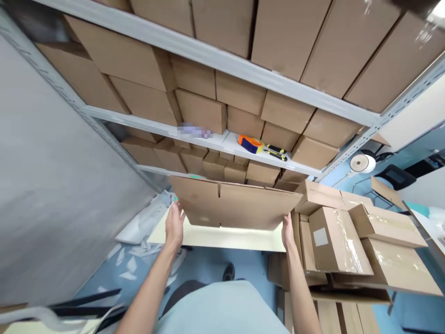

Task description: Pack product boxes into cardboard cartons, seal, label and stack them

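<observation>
A flattened cardboard box (239,206) with slots between its flaps is held up in front of me, over a pale yellow tabletop (232,238). My left hand (174,225) grips its left edge, thumb toward me and the other fingers partly hidden behind it. At the opposite end, my right hand (288,230) is closed on the right edge. The cardboard leans, its upper edge reaching in front of the lower shelf boxes.
A metal shelf rack (229,147) full of cartons stands ahead. On it lie a tape dispenser (250,144), pliers (276,152) and a blurred item (194,131). Taped cartons (342,239) pile up at right. White scraps (128,266) litter the floor beside the left wall (62,176).
</observation>
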